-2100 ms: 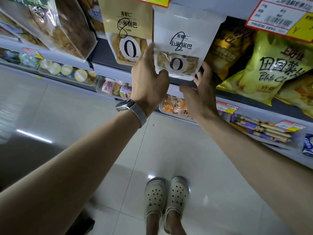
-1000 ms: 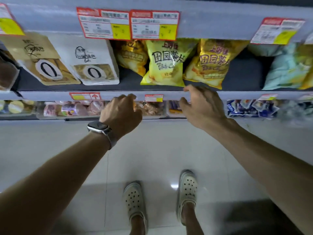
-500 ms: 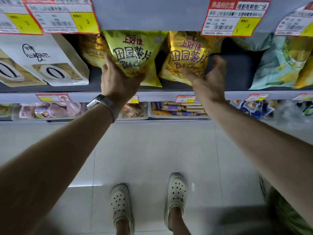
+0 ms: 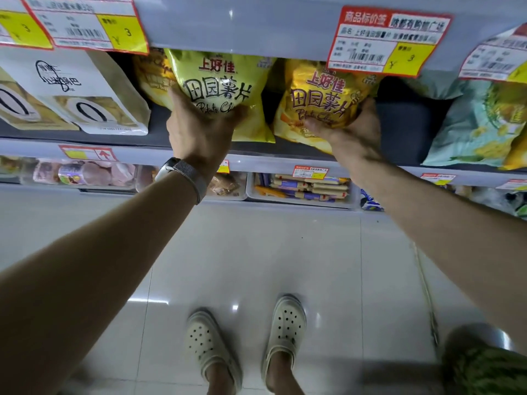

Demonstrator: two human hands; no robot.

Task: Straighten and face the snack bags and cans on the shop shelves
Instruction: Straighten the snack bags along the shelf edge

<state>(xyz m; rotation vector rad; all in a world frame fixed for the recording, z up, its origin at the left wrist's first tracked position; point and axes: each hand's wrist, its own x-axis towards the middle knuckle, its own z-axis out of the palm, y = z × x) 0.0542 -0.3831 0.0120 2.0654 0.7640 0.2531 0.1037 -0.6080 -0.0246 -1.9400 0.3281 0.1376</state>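
left hand [image 4: 199, 129] grips lime potato chip bag [image 4: 219, 81] | right hand [image 4: 352, 135] grips golden potato chip bag [image 4: 319, 92] | change: reach became grip | facing likely starts

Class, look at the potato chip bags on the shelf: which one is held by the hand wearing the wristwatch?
The yellow-green bag, gripped by the left hand; the right hand, its wrist bare, holds the golden-orange bag beside it.
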